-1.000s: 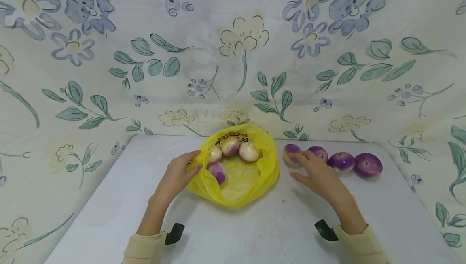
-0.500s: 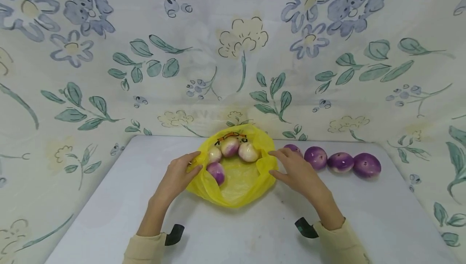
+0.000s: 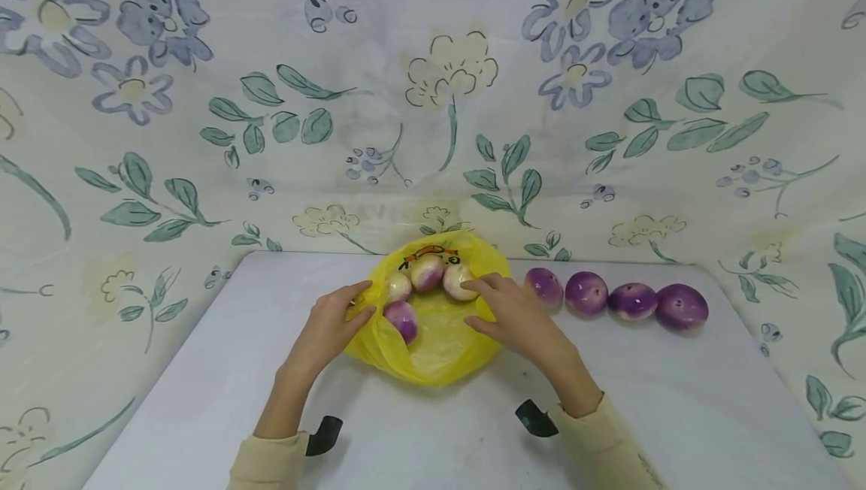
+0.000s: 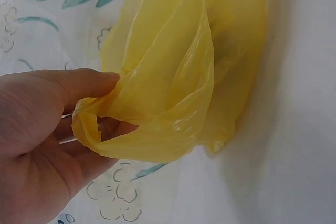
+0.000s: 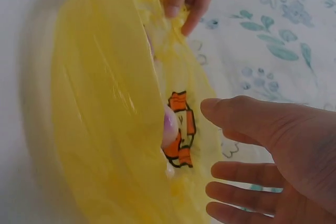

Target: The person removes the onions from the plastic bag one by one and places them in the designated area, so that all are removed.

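A yellow plastic bag (image 3: 440, 366) stands open-mouthed on the table, with several glossy round purple-and-white vegetables (image 3: 428, 273) inside. One mostly purple vegetable (image 3: 401, 321) lies against its left inner side. At the left rim, my left hand (image 3: 328, 325) holds the plastic between thumb and fingers; the left wrist view shows the thumb (image 4: 100, 82) on the folded bag edge. Over the bag's right rim, my right hand (image 3: 521, 321) has its fingers apart and holds nothing. In the right wrist view, the right hand's fingers (image 5: 244, 195) are extended beside the bag's printed orange figure (image 5: 181, 129).
To the right of the bag, several more purple vegetables (image 3: 632, 300) sit in a row along the table's back edge. The white table (image 3: 406, 437) meets a flower-patterned cloth (image 3: 379, 137) behind. A black device (image 3: 537, 418) sits at the right wrist.
My right hand has moved left, from above the row of vegetables to over the bag's right rim. The nearest vegetable in the row is uncovered now. My left hand has stayed put.
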The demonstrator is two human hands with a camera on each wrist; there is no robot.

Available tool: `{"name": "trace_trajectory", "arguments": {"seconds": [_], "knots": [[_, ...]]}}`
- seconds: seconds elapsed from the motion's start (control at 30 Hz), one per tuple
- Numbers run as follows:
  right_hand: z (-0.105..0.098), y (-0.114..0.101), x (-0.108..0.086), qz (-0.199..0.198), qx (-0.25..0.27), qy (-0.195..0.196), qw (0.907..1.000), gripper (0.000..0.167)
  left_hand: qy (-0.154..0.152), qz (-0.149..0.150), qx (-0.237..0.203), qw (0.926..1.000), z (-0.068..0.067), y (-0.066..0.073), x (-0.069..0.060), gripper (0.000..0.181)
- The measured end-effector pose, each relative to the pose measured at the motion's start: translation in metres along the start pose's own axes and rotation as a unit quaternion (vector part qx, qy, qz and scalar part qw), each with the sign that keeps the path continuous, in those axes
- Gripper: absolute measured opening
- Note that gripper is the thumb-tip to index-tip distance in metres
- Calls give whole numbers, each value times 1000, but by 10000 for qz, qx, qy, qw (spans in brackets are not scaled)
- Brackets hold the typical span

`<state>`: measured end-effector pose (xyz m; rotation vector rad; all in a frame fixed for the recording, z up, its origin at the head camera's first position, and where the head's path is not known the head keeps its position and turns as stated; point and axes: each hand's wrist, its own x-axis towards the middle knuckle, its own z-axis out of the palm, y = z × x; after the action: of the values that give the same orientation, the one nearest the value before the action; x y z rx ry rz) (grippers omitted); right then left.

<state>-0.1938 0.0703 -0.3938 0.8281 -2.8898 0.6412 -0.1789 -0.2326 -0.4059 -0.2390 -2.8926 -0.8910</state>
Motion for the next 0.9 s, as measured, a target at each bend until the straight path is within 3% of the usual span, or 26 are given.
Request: {"name": "trace_trajectory", "arguments": {"seconds": [0.2, 0.6, 0.9], "knots": [[3, -8, 9, 139, 142, -255, 9995, 52, -2, -20, 28, 10000, 2, 0, 1, 47], [10, -23, 31, -3, 500, -773, 9958, 55, 23, 24, 28, 10000, 4, -2, 1, 46], [21, -34, 44, 143, 250, -1189, 9925, 56, 82, 63, 49, 9999, 4, -4, 2, 46]]}}
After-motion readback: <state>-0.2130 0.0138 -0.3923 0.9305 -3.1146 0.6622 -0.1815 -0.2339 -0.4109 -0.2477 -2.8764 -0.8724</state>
